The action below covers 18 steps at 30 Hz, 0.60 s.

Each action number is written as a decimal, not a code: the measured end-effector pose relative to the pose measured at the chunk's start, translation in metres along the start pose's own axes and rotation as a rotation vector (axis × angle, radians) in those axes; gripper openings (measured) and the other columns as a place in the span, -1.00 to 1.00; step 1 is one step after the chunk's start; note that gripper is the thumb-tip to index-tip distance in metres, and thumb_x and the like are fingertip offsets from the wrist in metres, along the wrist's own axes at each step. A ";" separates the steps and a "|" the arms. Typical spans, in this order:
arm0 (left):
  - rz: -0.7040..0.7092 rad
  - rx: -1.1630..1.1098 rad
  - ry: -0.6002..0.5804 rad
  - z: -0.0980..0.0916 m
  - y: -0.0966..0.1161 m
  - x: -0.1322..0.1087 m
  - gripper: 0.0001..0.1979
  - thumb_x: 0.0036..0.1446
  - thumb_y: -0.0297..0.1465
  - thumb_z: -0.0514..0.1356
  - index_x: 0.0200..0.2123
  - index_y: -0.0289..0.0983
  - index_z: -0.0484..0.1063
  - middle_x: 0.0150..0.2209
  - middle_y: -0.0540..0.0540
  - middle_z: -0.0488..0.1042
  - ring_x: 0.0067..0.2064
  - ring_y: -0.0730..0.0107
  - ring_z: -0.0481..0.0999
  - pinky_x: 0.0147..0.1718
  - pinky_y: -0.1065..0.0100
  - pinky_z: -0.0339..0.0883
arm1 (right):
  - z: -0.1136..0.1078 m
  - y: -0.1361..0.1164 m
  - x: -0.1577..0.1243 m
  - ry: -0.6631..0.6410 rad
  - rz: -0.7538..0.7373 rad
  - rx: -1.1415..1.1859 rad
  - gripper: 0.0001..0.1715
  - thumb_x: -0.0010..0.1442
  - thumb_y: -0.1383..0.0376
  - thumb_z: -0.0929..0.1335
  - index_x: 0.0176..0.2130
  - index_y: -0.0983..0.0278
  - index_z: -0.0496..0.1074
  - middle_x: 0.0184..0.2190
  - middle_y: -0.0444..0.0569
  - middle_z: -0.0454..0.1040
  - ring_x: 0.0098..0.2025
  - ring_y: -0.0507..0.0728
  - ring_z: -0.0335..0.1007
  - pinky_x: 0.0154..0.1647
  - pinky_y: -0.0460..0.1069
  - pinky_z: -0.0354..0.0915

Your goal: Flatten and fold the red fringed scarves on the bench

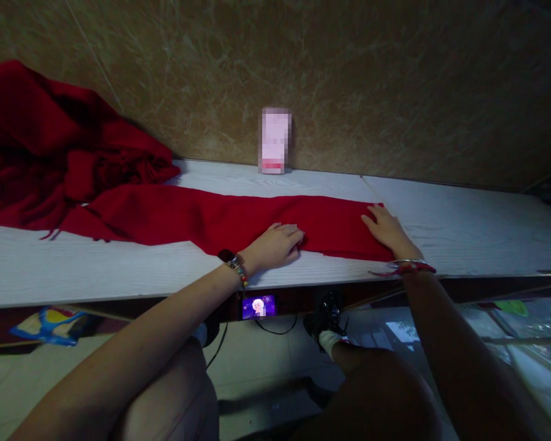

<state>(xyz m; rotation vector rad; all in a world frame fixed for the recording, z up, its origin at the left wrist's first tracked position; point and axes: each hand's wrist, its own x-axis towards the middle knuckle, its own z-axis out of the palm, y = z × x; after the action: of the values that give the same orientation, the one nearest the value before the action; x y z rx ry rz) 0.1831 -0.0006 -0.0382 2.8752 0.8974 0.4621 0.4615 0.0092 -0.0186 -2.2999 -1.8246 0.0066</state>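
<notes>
A long strip of red cloth (239, 211) lies folded along a narrow white board, joined at the left to a large crumpled heap of the same red. My left hand (275, 246) rests at the strip's front edge, its fingers bent and drawn together over the fabric there; the fingertips are partly hidden. Toward the strip's right end, my right hand (386, 229) lies flat with fingers spread, touching the cloth near its corner. Whether the red piece is a garment or a scarf I cannot tell.
The white wood-grain board (468, 226) runs against a brown marbled wall (395, 79). A blurred pink-and-white item (274, 141) leans on that wall. Below the board are a lit phone (258, 307), a dark cable (278, 331), a colourful packet (52, 324) and my black shoe (329, 309).
</notes>
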 end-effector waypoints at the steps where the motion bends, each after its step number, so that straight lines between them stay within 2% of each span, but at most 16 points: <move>1: 0.008 0.004 0.008 0.000 0.000 0.000 -0.85 0.16 -0.44 0.04 -0.24 -0.30 0.37 -0.08 -0.18 0.47 0.03 0.19 0.41 0.02 0.12 0.25 | 0.001 -0.009 -0.006 0.028 -0.034 0.034 -0.42 0.26 0.22 0.16 0.19 0.42 0.23 0.27 0.22 0.10 0.32 0.30 -0.08 0.25 0.32 -0.05; 4: 0.026 0.054 0.067 -0.001 0.000 -0.001 -0.85 0.18 -0.45 0.03 -0.24 -0.30 0.37 -0.11 -0.15 0.48 -0.01 0.24 0.42 -0.01 0.18 0.25 | 0.009 -0.037 -0.031 0.014 -0.199 0.154 -0.46 0.24 0.16 0.21 0.17 0.26 0.28 0.29 0.11 0.09 0.32 0.30 -0.07 0.24 0.35 -0.05; 6: 0.013 0.121 0.136 -0.003 0.000 -0.003 -0.83 0.21 -0.47 0.00 -0.24 -0.31 0.38 -0.18 -0.14 0.49 -0.11 0.28 0.45 -0.10 0.23 0.28 | 0.013 -0.047 -0.048 -0.013 -0.267 0.200 -0.48 0.22 0.15 0.22 0.13 0.24 0.33 0.26 0.11 0.15 0.30 0.31 -0.01 0.24 0.34 -0.02; 10: -0.026 0.213 0.318 -0.006 -0.003 -0.005 -0.79 0.25 -0.45 -0.03 -0.25 -0.30 0.41 -0.29 -0.14 0.48 -0.26 0.32 0.43 -0.29 0.31 0.27 | 0.014 -0.039 -0.071 0.053 -0.356 0.276 -0.51 0.23 0.16 0.21 0.10 0.20 0.37 0.16 0.09 0.32 0.22 0.24 0.17 0.23 0.25 0.07; 12: -0.048 0.222 0.372 -0.005 -0.004 -0.006 -0.78 0.26 -0.44 -0.02 -0.25 -0.29 0.42 -0.33 -0.12 0.48 -0.29 0.34 0.42 -0.33 0.34 0.26 | 0.013 -0.030 -0.077 0.036 -0.410 0.275 -0.51 0.21 0.16 0.23 0.11 0.18 0.36 0.14 0.06 0.35 0.21 0.24 0.19 0.22 0.25 0.10; 15: -0.056 0.230 0.333 -0.003 -0.005 -0.007 -0.80 0.24 -0.45 0.02 -0.28 -0.30 0.45 -0.38 -0.10 0.48 -0.34 0.34 0.43 -0.36 0.35 0.27 | 0.013 -0.024 -0.082 -0.027 -0.472 0.222 -0.49 0.18 0.18 0.25 0.11 0.22 0.35 0.17 0.08 0.32 0.23 0.28 0.15 0.21 0.31 0.09; 18: -0.070 0.188 0.261 0.000 -0.007 -0.007 -0.83 0.22 -0.46 0.06 -0.28 -0.30 0.46 -0.37 -0.09 0.50 -0.35 0.35 0.46 -0.39 0.38 0.28 | 0.013 -0.026 -0.084 0.017 -0.499 0.228 -0.54 0.19 0.22 0.24 0.07 0.20 0.38 0.13 0.06 0.36 0.20 0.27 0.21 0.19 0.30 0.12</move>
<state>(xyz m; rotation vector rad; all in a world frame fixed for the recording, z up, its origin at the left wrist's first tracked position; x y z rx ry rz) 0.1739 0.0016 -0.0411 2.9847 1.1326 0.8014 0.4152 -0.0640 -0.0379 -1.6459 -2.2061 0.1117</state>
